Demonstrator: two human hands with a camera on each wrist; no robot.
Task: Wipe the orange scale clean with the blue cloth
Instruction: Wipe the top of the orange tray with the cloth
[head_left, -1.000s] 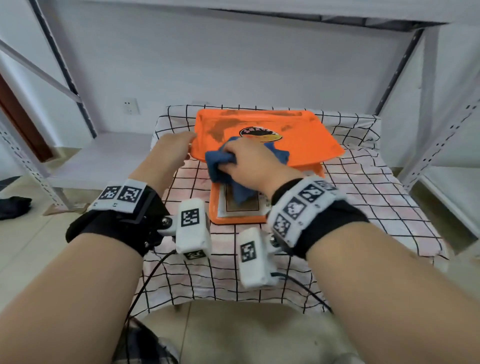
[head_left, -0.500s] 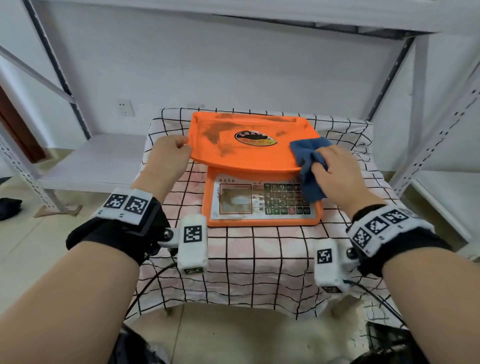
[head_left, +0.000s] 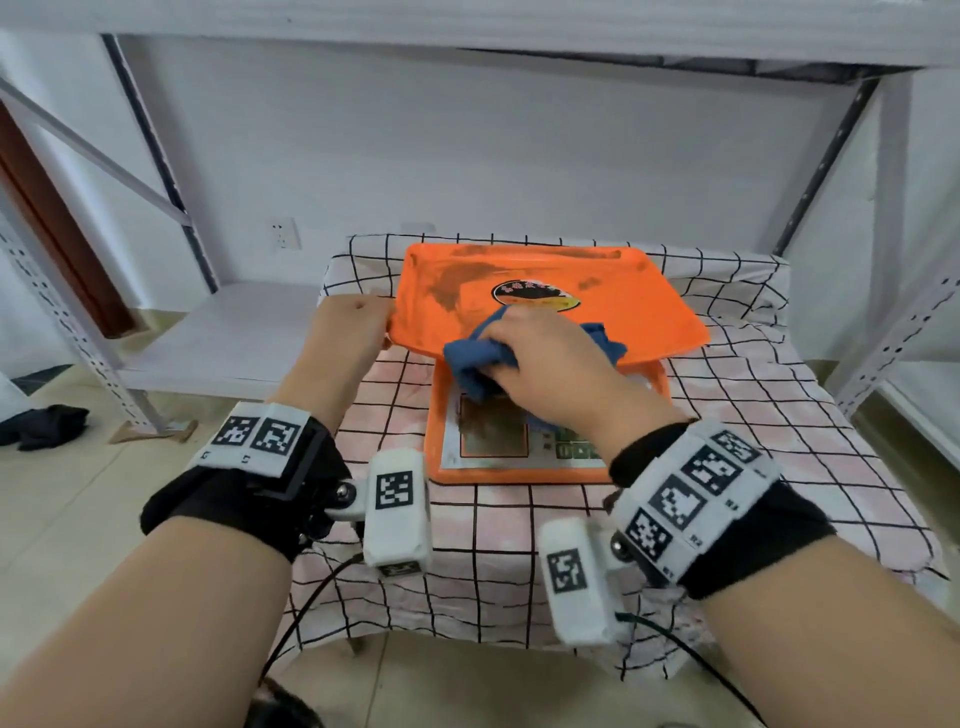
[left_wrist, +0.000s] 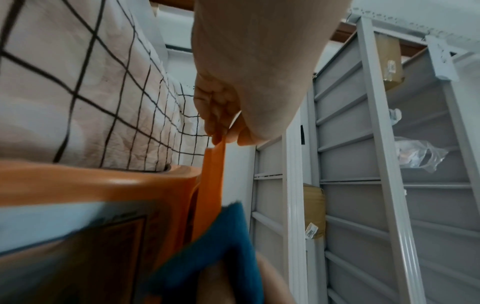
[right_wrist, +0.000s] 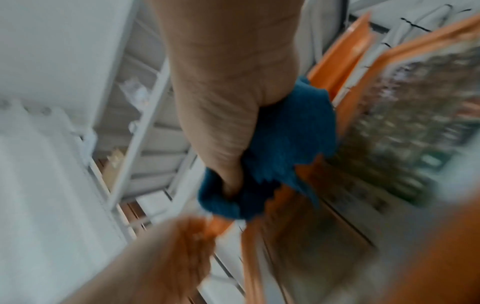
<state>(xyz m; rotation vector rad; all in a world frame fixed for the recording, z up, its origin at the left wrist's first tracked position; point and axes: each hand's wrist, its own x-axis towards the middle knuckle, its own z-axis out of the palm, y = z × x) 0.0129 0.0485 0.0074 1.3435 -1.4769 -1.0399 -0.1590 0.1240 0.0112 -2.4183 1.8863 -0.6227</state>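
The orange scale (head_left: 649, 306) stands on a checked tablecloth, its weighing tray smeared with brown dirt at the left and back. My left hand (head_left: 358, 332) pinches the tray's left edge (left_wrist: 214, 156) between thumb and fingers. My right hand (head_left: 540, 358) grips the bunched blue cloth (head_left: 475, 358) over the tray's front lip, above the keypad panel (head_left: 493, 436). That panel's display window is brown and dirty. In the right wrist view the blue cloth (right_wrist: 285, 148) is wrapped in my fingers, and the picture is blurred by motion.
The checked tablecloth (head_left: 779, 415) covers a small table with drops on all sides. White metal shelving (head_left: 883, 332) flanks it right and left, and a low white shelf (head_left: 218, 338) lies at the left. A dark rag (head_left: 41, 426) lies on the floor.
My right hand with the blue cloth has swept from the tray's right front corner back left to the front middle. The left hand has kept its hold on the left edge.
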